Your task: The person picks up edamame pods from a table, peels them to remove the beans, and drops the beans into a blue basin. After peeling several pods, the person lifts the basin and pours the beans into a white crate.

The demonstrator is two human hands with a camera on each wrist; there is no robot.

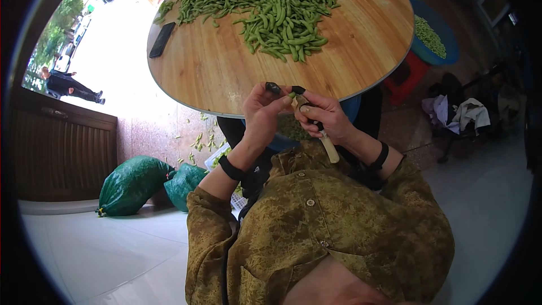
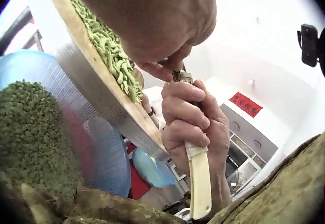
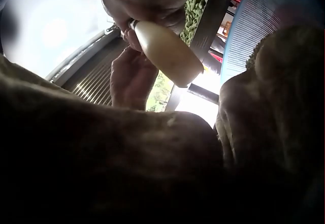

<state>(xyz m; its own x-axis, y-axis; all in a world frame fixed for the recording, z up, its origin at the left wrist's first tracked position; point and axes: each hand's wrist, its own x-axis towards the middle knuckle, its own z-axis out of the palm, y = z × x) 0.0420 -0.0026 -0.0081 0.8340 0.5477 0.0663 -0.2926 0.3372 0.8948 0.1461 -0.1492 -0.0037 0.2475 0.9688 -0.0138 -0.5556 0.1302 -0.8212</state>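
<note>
In the head view, both hands meet just off the near edge of the round wooden table (image 1: 209, 73). The right hand (image 1: 328, 117) curls its fingers round a tool with a pale handle (image 1: 329, 149), which points down toward the lap. The left hand (image 1: 263, 114) pinches a small green pod (image 1: 292, 95) against the tool's upper end. Dark coverings show on some fingertips. The left wrist view shows the right hand (image 2: 190, 120) wrapped round the cream handle (image 2: 200, 183); the tool's tip is mostly hidden by the left hand (image 2: 167, 26).
Green pods (image 1: 282, 22) are heaped on the table, with a dark phone-like object (image 1: 162, 40) at left. A blue basin (image 2: 111, 158) of shelled beans (image 2: 35, 132) sits below the edge. Green sacks (image 1: 134, 185) lie on the floor; a person (image 1: 70, 86) is outside.
</note>
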